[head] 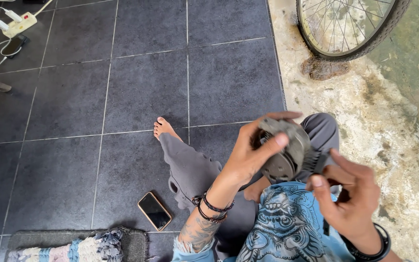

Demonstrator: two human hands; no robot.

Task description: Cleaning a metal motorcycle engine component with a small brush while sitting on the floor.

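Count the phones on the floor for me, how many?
2: one phone lies by the person's leg near the rug; another phone sits at top left beside the power strip.

Bicycle wheel (350, 26) cut off by top edge, hub out of frame. Left hand (248, 155) covers part of the grey round metal part (284, 150); its far face is hidden. Right hand (350, 194) hides most of the black comb-like piece (314, 162). Rug (73, 245) and right wristband (381, 245) clipped at bottom edge. Power strip (18, 24) cables run off-frame.
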